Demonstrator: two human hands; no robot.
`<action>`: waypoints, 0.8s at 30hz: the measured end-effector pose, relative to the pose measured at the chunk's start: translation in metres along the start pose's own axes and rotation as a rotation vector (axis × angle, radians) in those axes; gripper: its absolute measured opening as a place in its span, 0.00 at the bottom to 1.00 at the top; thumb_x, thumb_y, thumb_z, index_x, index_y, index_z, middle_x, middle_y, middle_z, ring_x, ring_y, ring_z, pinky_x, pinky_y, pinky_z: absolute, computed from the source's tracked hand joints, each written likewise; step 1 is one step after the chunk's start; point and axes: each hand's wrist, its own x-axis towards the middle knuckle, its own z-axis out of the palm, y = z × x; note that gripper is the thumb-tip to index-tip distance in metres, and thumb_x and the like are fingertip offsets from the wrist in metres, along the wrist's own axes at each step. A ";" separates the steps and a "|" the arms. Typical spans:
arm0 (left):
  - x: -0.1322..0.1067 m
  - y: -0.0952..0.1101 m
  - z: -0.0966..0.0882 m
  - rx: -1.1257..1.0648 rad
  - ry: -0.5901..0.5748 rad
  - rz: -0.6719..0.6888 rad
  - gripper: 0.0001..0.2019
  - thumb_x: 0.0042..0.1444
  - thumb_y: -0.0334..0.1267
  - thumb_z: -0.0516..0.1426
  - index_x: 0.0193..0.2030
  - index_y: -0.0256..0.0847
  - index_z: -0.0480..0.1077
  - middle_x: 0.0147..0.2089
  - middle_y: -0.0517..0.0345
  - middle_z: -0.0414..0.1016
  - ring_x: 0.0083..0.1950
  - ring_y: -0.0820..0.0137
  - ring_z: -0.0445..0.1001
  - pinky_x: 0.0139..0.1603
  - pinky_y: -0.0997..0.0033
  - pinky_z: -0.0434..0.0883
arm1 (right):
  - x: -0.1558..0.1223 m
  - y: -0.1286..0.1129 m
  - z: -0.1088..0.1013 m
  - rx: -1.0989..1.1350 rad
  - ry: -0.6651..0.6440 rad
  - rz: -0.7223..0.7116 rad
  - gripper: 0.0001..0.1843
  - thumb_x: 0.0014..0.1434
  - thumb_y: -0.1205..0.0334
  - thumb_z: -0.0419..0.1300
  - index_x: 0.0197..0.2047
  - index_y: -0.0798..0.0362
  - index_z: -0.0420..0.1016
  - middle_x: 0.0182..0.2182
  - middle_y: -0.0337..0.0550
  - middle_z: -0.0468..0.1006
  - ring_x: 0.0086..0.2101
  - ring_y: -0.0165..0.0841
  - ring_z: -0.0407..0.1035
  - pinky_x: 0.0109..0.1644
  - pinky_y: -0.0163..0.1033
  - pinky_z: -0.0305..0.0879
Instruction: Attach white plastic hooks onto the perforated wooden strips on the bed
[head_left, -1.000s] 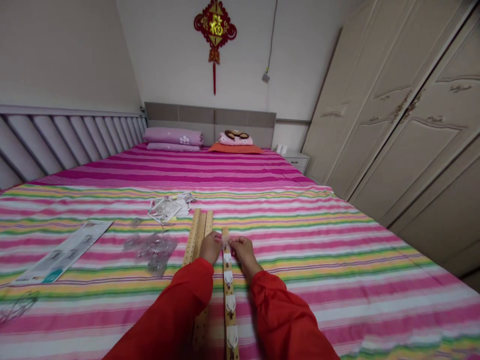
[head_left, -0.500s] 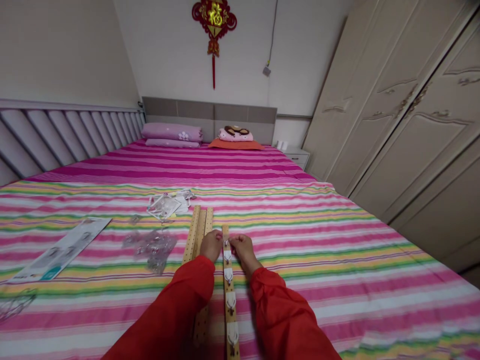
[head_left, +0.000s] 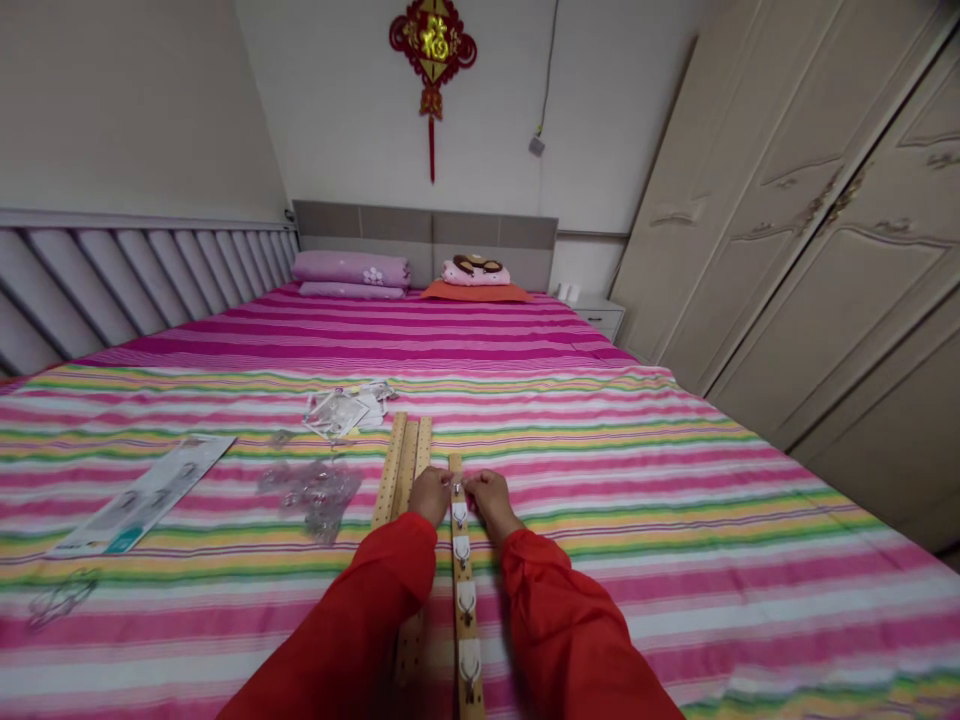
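Note:
A narrow wooden strip with holes (head_left: 454, 463) lies lengthwise in front of me. Along it sits a row of several white hooks (head_left: 469, 658) with metal loops. Near its far end is a smaller clear-looking hook with a metal part (head_left: 457, 488). My left hand (head_left: 430, 497) pinches at this hook's left side, fingers closed. From the right, my right hand (head_left: 491, 503) does the same with thumb and fingers together. The fingertips partly cover the hook's edges. More perforated wooden strips (head_left: 401, 450) lie side by side just left of my left hand.
On the striped bedspread (head_left: 675, 560), clear plastic packs of hooks (head_left: 319, 495) lie to the left, with a flat hook package (head_left: 146, 497) and crumpled clear plastic (head_left: 64, 597) farther out. White packaging scraps (head_left: 349, 408) lie beyond. A wardrobe (head_left: 810, 250) stands at right.
The view has shifted slightly, so everything appears a little farther right. Both hands stay at the small hook near the strip's far end, with barely any finger movement.

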 end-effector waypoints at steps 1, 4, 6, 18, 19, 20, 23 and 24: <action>-0.001 0.001 0.000 -0.011 0.001 -0.003 0.05 0.45 0.29 0.61 0.29 0.39 0.78 0.34 0.53 0.77 0.38 0.68 0.74 0.42 0.72 0.67 | 0.000 0.000 0.000 0.002 -0.003 -0.001 0.10 0.37 0.65 0.62 0.15 0.51 0.63 0.05 0.29 0.61 0.08 0.25 0.53 0.12 0.31 0.46; -0.002 0.004 -0.001 -0.065 0.009 -0.019 0.07 0.42 0.26 0.61 0.29 0.39 0.78 0.32 0.54 0.76 0.38 0.67 0.73 0.43 0.71 0.67 | -0.004 -0.002 -0.002 0.021 -0.018 -0.012 0.10 0.37 0.63 0.63 0.15 0.52 0.64 0.06 0.29 0.62 0.09 0.24 0.54 0.13 0.31 0.46; -0.003 0.007 -0.004 -0.127 0.012 -0.036 0.08 0.42 0.25 0.61 0.30 0.38 0.78 0.31 0.55 0.76 0.37 0.68 0.73 0.43 0.71 0.67 | -0.008 -0.003 -0.005 0.044 -0.034 -0.024 0.11 0.39 0.60 0.64 0.16 0.53 0.64 0.07 0.30 0.64 0.09 0.24 0.55 0.13 0.30 0.47; -0.046 -0.005 -0.053 -0.522 -0.002 -0.152 0.12 0.44 0.39 0.60 0.34 0.34 0.72 0.22 0.62 0.70 0.24 0.76 0.69 0.29 0.75 0.67 | -0.034 -0.004 -0.023 0.187 -0.068 -0.047 0.15 0.42 0.52 0.64 0.24 0.55 0.68 0.15 0.34 0.71 0.13 0.23 0.59 0.14 0.28 0.49; -0.053 -0.008 -0.058 -0.529 -0.006 -0.151 0.13 0.41 0.41 0.61 0.33 0.35 0.72 0.22 0.61 0.71 0.24 0.75 0.69 0.28 0.74 0.67 | -0.036 -0.003 -0.023 0.195 -0.069 -0.041 0.15 0.41 0.53 0.64 0.24 0.55 0.68 0.15 0.35 0.71 0.13 0.23 0.59 0.14 0.28 0.49; -0.060 -0.012 -0.063 -0.529 0.000 -0.138 0.15 0.39 0.42 0.62 0.32 0.35 0.72 0.23 0.61 0.72 0.25 0.74 0.70 0.29 0.73 0.68 | -0.038 -0.002 -0.024 0.202 -0.070 -0.035 0.15 0.41 0.53 0.64 0.24 0.55 0.68 0.15 0.35 0.72 0.13 0.23 0.59 0.14 0.28 0.49; -0.077 -0.028 -0.083 -0.471 0.095 -0.059 0.17 0.34 0.45 0.63 0.30 0.36 0.73 0.26 0.58 0.75 0.30 0.70 0.72 0.34 0.70 0.69 | -0.044 0.000 -0.029 0.219 -0.076 -0.011 0.16 0.40 0.52 0.66 0.25 0.56 0.69 0.15 0.35 0.72 0.13 0.23 0.59 0.14 0.28 0.48; -0.082 -0.035 -0.090 -0.429 0.161 -0.038 0.17 0.35 0.46 0.62 0.30 0.37 0.73 0.27 0.58 0.75 0.30 0.70 0.72 0.34 0.70 0.70 | -0.047 0.001 -0.031 0.224 -0.079 -0.003 0.16 0.40 0.52 0.66 0.25 0.56 0.69 0.15 0.35 0.71 0.12 0.23 0.59 0.14 0.28 0.48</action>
